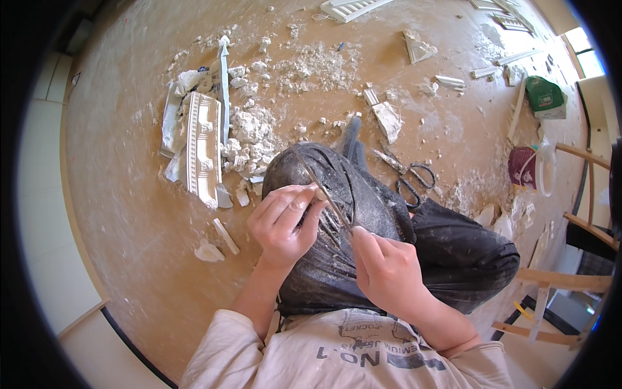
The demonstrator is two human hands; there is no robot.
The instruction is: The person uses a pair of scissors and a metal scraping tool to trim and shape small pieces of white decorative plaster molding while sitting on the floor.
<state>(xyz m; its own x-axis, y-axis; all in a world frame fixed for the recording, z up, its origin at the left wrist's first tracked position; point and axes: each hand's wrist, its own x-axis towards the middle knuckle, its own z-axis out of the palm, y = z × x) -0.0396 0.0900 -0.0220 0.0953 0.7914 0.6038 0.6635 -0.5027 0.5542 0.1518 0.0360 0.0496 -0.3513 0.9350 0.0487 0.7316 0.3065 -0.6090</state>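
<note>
My left hand (pixel 284 223) pinches a small pale piece (pixel 320 194), perhaps plaster, above my dusty knee. My right hand (pixel 386 267) grips the near end of a long thin flat tool (pixel 331 203), a blade or a file; its edge lies against the small piece. Whether it is a blade or a file I cannot tell. To the right of my knee, scissors (pixel 406 172) with black handles lie on the floor. An ornate white cornice moulding (pixel 204 146) rests on the floor to the left, beside a heap of white plaster lumps (pixel 252 131).
Plaster crumbs (pixel 316 65) and broken moulding pieces (pixel 386 116) are scattered ahead. A maroon and white bucket (pixel 527 167) and a green and white box (pixel 546 97) stand at the right. Wooden frames (pixel 563 279) are at the right edge.
</note>
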